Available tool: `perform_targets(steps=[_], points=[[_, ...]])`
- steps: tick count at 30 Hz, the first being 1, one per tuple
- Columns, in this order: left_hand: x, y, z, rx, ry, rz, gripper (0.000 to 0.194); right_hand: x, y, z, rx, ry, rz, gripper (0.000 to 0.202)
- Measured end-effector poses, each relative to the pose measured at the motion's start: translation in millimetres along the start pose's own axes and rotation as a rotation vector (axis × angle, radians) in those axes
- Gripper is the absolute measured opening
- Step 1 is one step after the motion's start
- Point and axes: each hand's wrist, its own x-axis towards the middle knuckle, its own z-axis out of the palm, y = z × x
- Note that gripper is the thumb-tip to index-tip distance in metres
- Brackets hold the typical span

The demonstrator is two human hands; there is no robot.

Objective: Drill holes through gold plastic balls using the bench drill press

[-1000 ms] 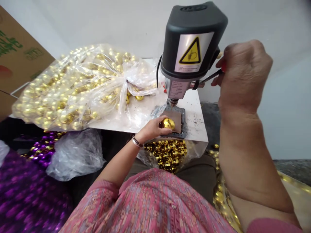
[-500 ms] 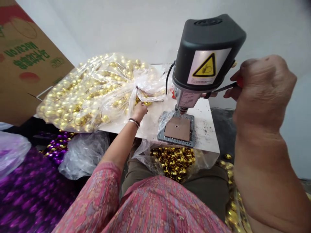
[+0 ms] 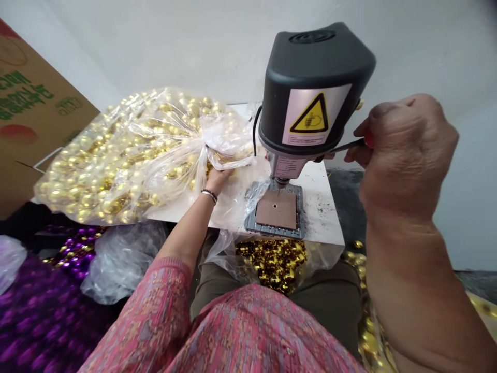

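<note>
A small bench drill press (image 3: 310,88) with a black head and yellow warning sticker stands on a white table (image 3: 324,217). Its base plate (image 3: 276,211) carries a brown pad with a hole, and nothing lies on it. My right hand (image 3: 404,155) is closed around the press's red-tipped lever (image 3: 355,144). My left hand (image 3: 218,177) reaches into the mouth of a big clear bag of gold balls (image 3: 128,155); its fingers are hidden by the plastic.
A clear bag of drilled gold pieces (image 3: 272,259) hangs below the table's front edge over my lap. Purple bead bags (image 3: 50,290) and crumpled plastic (image 3: 124,259) lie at the left. A cardboard box (image 3: 31,114) stands at the far left.
A second ago my left hand held a gold ball on the drill's pad. That ball is gone from the pad, and the hand has moved left into the bag's opening.
</note>
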Motion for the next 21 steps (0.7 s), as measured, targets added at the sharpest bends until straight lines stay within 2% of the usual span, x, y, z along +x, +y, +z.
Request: perform_targets(steps=[2, 4, 6, 9, 11, 15, 18, 21], points=[[-19.7, -2.4, -11.0, -0.093, -0.097, -0.131, 0.033, 0.8, 0.0, 0.5, 0.006, 0.007, 0.015, 0.033], [-42.9, -3.0, -21.9, -0.247, -0.288, -0.217, 0.035, 1.4, 0.5, 0.9, 0.011, 0.021, 0.021, 0.032], [-65.5, -2.5, -29.5, -0.393, -0.459, -0.236, 0.042, 1.8, 1.2, 1.7, 0.032, 0.034, 0.039, 0.028], [-91.4, -0.4, -30.3, -0.467, -0.595, -0.198, 0.051, 2.9, 0.9, 4.3, 0.07, 0.051, 0.07, 0.026], [-102.3, 2.6, -24.5, -0.42, -0.62, -0.156, 0.055, 4.2, -1.1, 6.3, 0.068, 0.061, 0.078, 0.028], [-113.7, 12.5, -7.5, -0.171, -0.621, -0.001, 0.06, 12.7, -8.5, 8.6, -0.068, 0.011, 0.104, 0.033], [-116.6, 19.5, 3.5, -0.051, -0.618, 0.1, 0.056, 28.5, -10.7, 9.7, -0.145, -0.031, 0.092, 0.03], [-116.7, 22.4, 12.5, -0.017, -0.615, 0.129, 0.05, 49.3, -3.9, 12.3, -0.155, -0.074, 0.048, 0.03]])
